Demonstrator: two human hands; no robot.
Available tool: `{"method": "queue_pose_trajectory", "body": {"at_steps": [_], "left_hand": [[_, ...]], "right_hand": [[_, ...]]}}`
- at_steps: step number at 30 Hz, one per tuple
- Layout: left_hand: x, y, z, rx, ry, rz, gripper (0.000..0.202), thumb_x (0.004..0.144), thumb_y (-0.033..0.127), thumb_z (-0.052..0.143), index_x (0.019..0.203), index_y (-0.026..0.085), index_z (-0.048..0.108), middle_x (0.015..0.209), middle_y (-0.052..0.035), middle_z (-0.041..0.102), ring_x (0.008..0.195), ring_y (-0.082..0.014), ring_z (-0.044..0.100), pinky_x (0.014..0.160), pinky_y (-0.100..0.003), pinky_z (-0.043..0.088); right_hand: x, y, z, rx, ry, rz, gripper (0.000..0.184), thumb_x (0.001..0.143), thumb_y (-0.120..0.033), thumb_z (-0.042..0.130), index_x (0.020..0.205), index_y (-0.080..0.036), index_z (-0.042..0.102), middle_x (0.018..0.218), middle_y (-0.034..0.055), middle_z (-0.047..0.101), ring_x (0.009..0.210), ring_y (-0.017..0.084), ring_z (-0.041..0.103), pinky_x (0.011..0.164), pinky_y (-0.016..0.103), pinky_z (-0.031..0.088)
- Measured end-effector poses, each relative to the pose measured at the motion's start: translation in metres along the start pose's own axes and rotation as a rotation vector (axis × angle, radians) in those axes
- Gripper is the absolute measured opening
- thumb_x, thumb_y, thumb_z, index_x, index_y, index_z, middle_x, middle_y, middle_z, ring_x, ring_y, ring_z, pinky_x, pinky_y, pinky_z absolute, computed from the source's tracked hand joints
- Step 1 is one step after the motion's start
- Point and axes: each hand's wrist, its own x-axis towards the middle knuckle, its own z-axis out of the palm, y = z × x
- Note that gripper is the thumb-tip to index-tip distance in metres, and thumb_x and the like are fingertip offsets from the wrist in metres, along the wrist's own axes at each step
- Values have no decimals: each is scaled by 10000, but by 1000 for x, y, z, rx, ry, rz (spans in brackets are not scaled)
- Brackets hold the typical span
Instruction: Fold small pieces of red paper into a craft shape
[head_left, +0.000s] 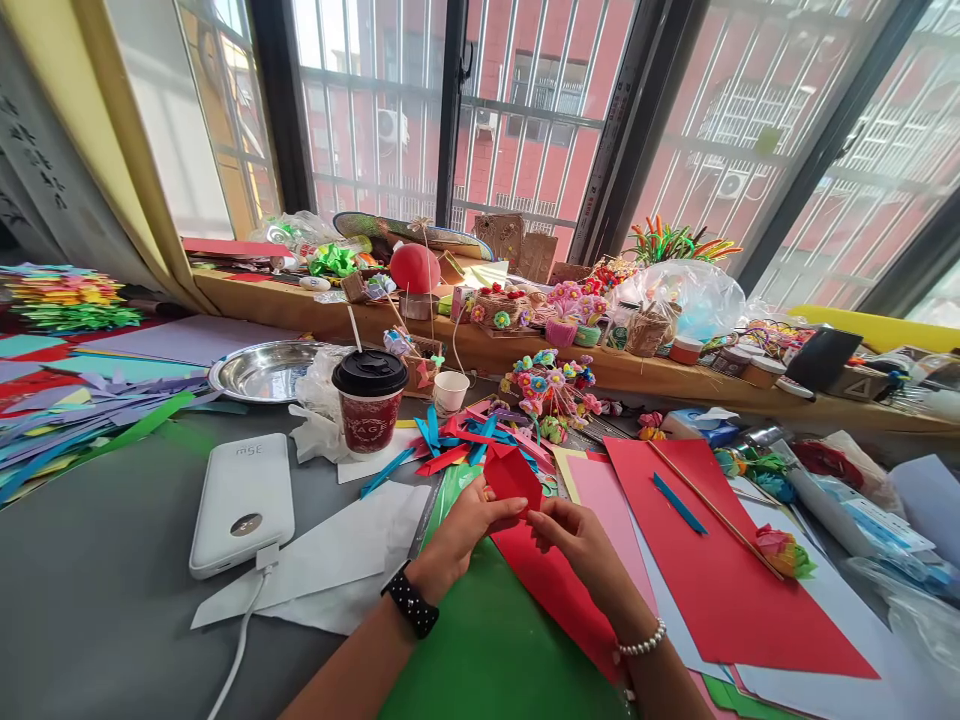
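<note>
A small piece of red paper (514,478), which looks folded, is held up over the table between both hands. My left hand (471,520), with a black dotted watch band on its wrist, pinches the paper's lower left part with the thumb in front. At its lower right corner, my right hand (564,535) grips the paper between thumb and finger. Beneath the hands lie a red paper strip (555,590) and a green sheet (465,660). Just behind them is a pile of blue and red folded paper strips (480,435).
On the left are a white power bank (244,500) with a cable, white tissue (337,550), a lidded cup (370,405) and a metal tray (262,372). A large red sheet (720,570) at right carries a stick with a paper flower (784,552). Crafts crowd the windowsill (480,345).
</note>
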Motion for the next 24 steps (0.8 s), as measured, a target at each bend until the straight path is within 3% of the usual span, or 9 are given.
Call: {"method": "queue_pose_trajectory", "body": {"at_steps": [3, 6, 11, 14, 18, 24], "left_hand": [[1, 10, -10, 112, -32, 40, 487, 557, 272, 682, 981, 156, 471, 662, 5, 575, 655, -131, 568, 630, -237, 451], [3, 21, -21, 178, -28, 120, 426, 629, 349, 606, 998, 174, 483, 745, -10, 579, 702, -128, 557, 592, -210, 430], [5, 23, -28, 303, -56, 141, 284, 585, 340, 636, 784, 142, 601, 727, -23, 605, 662, -132, 544, 571, -215, 405], [5, 18, -24, 276, -7, 136, 235, 549, 309, 666, 690, 134, 598, 663, -10, 602, 614, -121, 534, 544, -208, 401], [5, 16, -17, 237, 29, 131, 213, 545, 294, 671, 647, 132, 578, 618, 0, 591, 583, -115, 533, 533, -209, 416], [5, 20, -24, 309, -104, 52, 227, 526, 288, 681, 665, 128, 600, 595, 7, 587, 573, -118, 544, 567, -234, 444]], "right_hand": [[-1, -3, -11, -7, -99, 44, 243, 722, -368, 511, 621, -148, 532, 564, -22, 512, 528, 94, 474, 521, 202, 373], [-4, -7, -22, -23, -186, 97, 236, 704, -373, 532, 629, -148, 534, 570, -18, 513, 533, 99, 479, 537, 210, 383], [-6, -9, -29, -32, -258, 116, 219, 698, -351, 551, 630, -142, 543, 552, -17, 506, 530, 99, 477, 542, 216, 386], [-6, -9, -27, -20, -207, 95, 211, 704, -345, 546, 649, -142, 557, 563, -15, 516, 543, 100, 484, 541, 212, 389], [-3, -8, -22, 23, -43, 55, 213, 708, -354, 538, 694, -144, 571, 586, -8, 542, 563, 107, 507, 526, 203, 392], [-1, -6, -20, 42, 40, 84, 243, 681, -368, 561, 682, -130, 612, 502, -9, 546, 449, 87, 479, 450, 192, 374]]}}
